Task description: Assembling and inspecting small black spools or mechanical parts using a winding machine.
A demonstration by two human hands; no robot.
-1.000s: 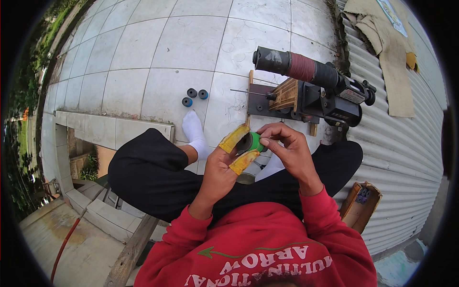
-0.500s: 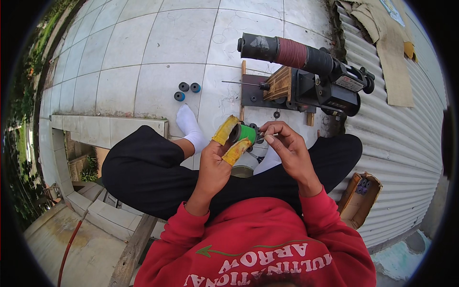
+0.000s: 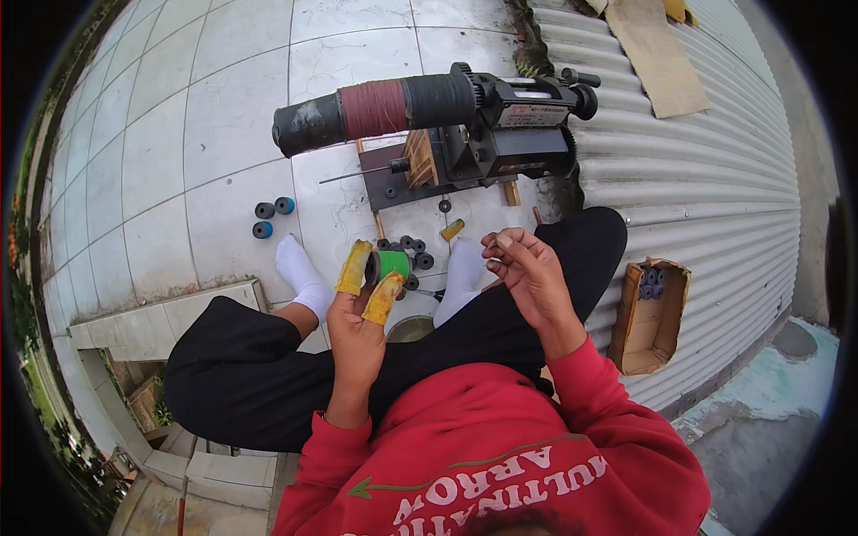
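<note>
My left hand [image 3: 356, 344] grips a dark-flanged spool wound with bright green thread [image 3: 394, 263]. Two of its fingertips wear yellow, worn-looking finger covers [image 3: 351, 268], one on each side of the spool. My right hand [image 3: 534, 281] is raised to the right, apart from the spool. Its thumb and fingertips are pinched together; whatever lies between them is too fine to make out. Beyond the green spool, several small black spools [image 3: 424, 261] lie in a cluster beside my white-socked foot. Another yellow finger cover [image 3: 452, 230] lies near that foot.
A black winding machine [image 3: 529, 134] with a long maroon-and-black wound roll [image 3: 375, 109] stands ahead on the tiles. Three blue-and-black spools [image 3: 264, 211] stand to the left. On the corrugated sheet [image 3: 706, 223] at right sits a cardboard box [image 3: 624, 359] holding several spools. A bowl [image 3: 411, 328] is partly hidden by my leg.
My right hand has drawn away from the green spool toward the right, still pinched. My left hand keeps hold of the spool. The whole view has shifted, bringing the small black spools into sight.
</note>
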